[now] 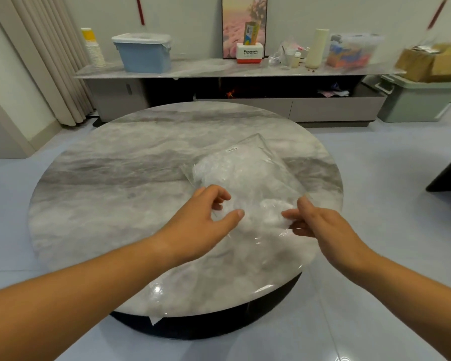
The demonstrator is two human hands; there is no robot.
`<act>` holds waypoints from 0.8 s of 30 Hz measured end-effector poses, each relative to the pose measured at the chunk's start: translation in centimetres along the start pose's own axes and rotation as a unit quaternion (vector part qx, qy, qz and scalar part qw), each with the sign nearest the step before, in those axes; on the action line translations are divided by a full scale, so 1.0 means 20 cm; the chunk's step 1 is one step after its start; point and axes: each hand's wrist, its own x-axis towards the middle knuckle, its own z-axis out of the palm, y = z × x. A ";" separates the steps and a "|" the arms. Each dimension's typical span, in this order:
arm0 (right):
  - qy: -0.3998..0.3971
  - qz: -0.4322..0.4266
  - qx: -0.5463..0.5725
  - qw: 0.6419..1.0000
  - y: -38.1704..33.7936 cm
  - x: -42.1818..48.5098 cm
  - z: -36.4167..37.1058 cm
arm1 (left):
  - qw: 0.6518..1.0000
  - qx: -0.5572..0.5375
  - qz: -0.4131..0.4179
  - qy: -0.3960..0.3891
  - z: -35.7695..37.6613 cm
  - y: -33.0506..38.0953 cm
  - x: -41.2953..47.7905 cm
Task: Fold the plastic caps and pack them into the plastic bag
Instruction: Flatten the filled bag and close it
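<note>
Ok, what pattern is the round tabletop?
The tabletop is grey-white marble, clearest in the head view.

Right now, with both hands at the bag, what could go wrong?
Film overhangs the table's near edge and may slide off. The bag looks full of caps; pushing in the cap the right hand pinches may spill some. The left hand's grip on the bag is unclear; it could shift.

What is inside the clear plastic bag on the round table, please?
Through the clear plastic bag, a heap of crumpled white plastic caps shows. Their number cannot be told, and whatever lies beneath the heap is covered.
</note>
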 end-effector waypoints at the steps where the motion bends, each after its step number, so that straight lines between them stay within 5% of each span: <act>1: -0.020 0.002 -0.033 0.999 0.00 0.01 0.00 | 1.000 0.012 0.011 -0.005 0.00 0.00 0.01; 10: -0.165 -0.030 -0.268 0.949 0.01 0.18 0.10 | 0.984 0.106 0.116 -0.081 -0.02 -0.01 0.17; 17: -0.182 0.013 -0.219 0.959 0.00 0.16 0.10 | 0.958 0.201 0.158 -0.133 0.02 -0.02 0.34; 24: -0.155 -0.038 -0.234 0.959 -0.04 0.02 -0.01 | 0.911 0.324 0.200 -0.157 0.10 -0.06 0.37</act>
